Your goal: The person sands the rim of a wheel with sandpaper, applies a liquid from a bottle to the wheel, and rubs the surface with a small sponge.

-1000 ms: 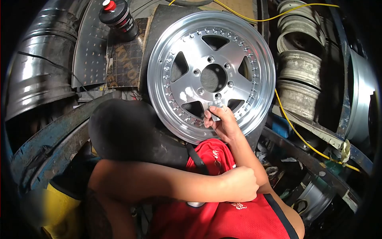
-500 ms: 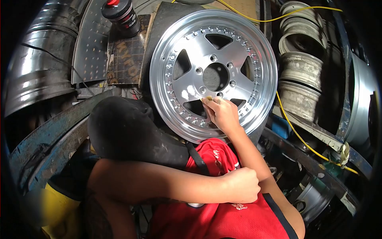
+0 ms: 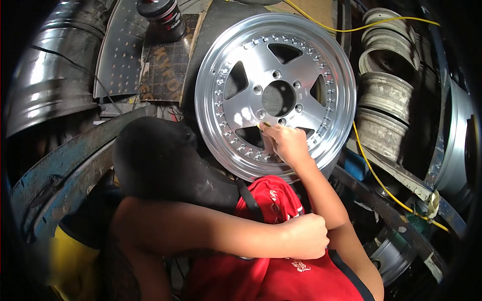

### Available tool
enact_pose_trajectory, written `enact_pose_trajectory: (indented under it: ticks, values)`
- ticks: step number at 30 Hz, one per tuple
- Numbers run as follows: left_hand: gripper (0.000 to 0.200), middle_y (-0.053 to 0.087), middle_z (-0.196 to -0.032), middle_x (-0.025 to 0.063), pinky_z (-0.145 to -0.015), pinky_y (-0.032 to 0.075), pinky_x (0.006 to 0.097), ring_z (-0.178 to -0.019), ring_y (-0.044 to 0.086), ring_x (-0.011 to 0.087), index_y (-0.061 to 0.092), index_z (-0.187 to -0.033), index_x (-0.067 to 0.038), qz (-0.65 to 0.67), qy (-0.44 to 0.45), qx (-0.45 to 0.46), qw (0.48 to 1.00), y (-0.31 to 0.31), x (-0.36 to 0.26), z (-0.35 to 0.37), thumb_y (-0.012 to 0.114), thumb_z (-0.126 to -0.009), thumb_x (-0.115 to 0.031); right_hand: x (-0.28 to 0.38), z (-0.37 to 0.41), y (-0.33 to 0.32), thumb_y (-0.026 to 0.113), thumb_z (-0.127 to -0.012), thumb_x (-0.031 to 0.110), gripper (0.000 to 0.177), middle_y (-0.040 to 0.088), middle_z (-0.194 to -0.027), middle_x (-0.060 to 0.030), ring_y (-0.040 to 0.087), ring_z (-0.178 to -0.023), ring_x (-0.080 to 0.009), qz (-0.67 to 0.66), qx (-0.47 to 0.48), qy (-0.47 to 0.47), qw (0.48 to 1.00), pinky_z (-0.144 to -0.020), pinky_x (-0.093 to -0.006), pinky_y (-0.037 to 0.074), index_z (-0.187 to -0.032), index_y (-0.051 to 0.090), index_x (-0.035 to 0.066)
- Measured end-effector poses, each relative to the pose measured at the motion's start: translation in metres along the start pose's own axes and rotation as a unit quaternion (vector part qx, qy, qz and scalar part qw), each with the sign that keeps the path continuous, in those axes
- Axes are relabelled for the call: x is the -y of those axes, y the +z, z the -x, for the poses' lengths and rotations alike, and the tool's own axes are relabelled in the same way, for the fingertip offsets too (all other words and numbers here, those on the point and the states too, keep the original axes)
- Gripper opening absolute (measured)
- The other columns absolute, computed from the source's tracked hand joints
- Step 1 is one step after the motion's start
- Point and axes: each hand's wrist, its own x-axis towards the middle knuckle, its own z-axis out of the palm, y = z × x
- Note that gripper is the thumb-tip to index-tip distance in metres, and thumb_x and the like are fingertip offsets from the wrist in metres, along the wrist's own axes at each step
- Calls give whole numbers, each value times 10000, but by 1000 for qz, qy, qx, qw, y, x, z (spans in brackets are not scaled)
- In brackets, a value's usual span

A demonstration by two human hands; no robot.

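Observation:
A shiny silver wheel rim [image 3: 251, 103] lies face up on a dark mat, with a round centre hole and a ring of small bolts. My right hand [image 3: 288, 143] rests over the lower spoke, its fingers pinched on a small tan folded piece of sandpaper [image 3: 266, 124], pressed to the metal close to the lug holes. Most of that piece is hidden by the fingertips. My left arm crosses my body, and my left hand [image 3: 307, 236] is closed in a fist against the right elbow, over the red cloth [image 3: 273, 198]. What the fist holds, if anything, is hidden.
At the upper left a dark bottle [image 3: 168, 20] stands on a printed board [image 3: 163, 70]. Several dull rims [image 3: 384, 95] are stacked at right. A yellow cable [image 3: 369, 155] runs past the wheel. A large metal drum-like part [image 3: 55, 65] lies left, near a black rounded object [image 3: 155, 160].
The whole view has shifted slightly, so the rim sits further right in it. My right fingers are slightly further left on the spoke. The left fist stays at the elbow.

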Motion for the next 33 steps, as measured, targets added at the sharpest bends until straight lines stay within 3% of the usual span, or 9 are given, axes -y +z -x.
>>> enact_pose_trajectory:
  ticks: [8, 12, 16, 18, 20, 21, 24, 28, 33]
  values:
    - [91, 752, -762, -22, -564, 493, 346, -768, 735, 190, 798, -785, -157, 2, 2, 40, 999, 2, 0, -6, 724, -825, -194, 0, -10, -7, 672, -915, 160, 231, 697, -817, -52, 697, -703, -285, -14, 10, -31, 999, -590, -408, 543, -1120, 769, 205]
    - [114, 730, -701, 16, -549, 509, 363, -704, 723, 218, 753, -695, -119, 2, 11, 11, 1000, 9, -1, -3, 709, -786, -170, -1, 2, -4, 679, -920, 170, 243, 719, -849, -51, 694, -699, -291, -28, 30, 11, 999, -604, -419, 547, -1129, 779, 242]
    - [117, 727, -688, 15, -537, 500, 360, -684, 717, 212, 749, -683, -122, 12, 18, -11, 1000, 14, -4, -2, 707, -779, -173, 2, -2, 10, 688, -930, 199, 247, 711, -817, -54, 690, -724, -329, -73, -49, 28, 996, -629, -424, 549, -1157, 777, 243]
    - [121, 723, -676, 14, -526, 492, 357, -668, 714, 209, 746, -678, -123, 2, 21, -17, 1000, 12, 1, -1, 707, -779, -177, 0, 0, 6, 710, -926, 178, 235, 732, -850, -78, 710, -705, -290, -131, -93, 45, 986, -617, -364, 545, -1155, 763, 172]
    - [126, 718, -663, 13, -515, 485, 354, -653, 711, 206, 744, -674, -124, 4, 13, -10, 1000, 11, -1, -1, 705, -780, -180, -2, 12, 16, 733, -921, 128, 243, 745, -894, -107, 718, -698, -255, -269, -155, 102, 945, -643, -341, 552, -1162, 757, 135]
    - [125, 717, -659, 11, -512, 483, 354, -650, 711, 206, 744, -673, -126, 4, 10, -18, 1000, 14, -3, 0, 706, -779, -180, -8, 19, 22, 764, -916, 90, 261, 766, -913, -108, 709, -693, -156, -323, -124, 156, 925, -665, -298, 552, -1173, 730, 62]
    - [123, 714, -652, 8, -504, 481, 353, -647, 712, 206, 744, -673, -130, 1, 17, -32, 999, 21, -5, -2, 707, -779, -180, 5, 25, 2, 771, -923, 114, 279, 745, -918, -54, 684, -745, -95, -543, -52, 284, 789, -654, -272, 542, -1180, 702, 32]
    - [122, 719, -660, 6, -506, 485, 354, -659, 717, 203, 750, -683, -135, 5, 14, -28, 999, 17, -2, -2, 706, -785, -184, 6, 26, 14, 778, -905, 97, 311, 716, -972, -17, 665, -804, -79, -664, -41, 294, 687, -655, -229, 521, -1201, 690, 55]
    - [117, 723, -667, 6, -512, 489, 351, -665, 719, 200, 756, -694, -140, 0, 19, -35, 999, 19, -3, 0, 705, -789, -185, 15, 20, 8, 702, -958, 143, 279, 712, -996, -14, 659, -895, -98, -729, -57, 260, 630, -803, -277, 524, -1221, 685, 52]
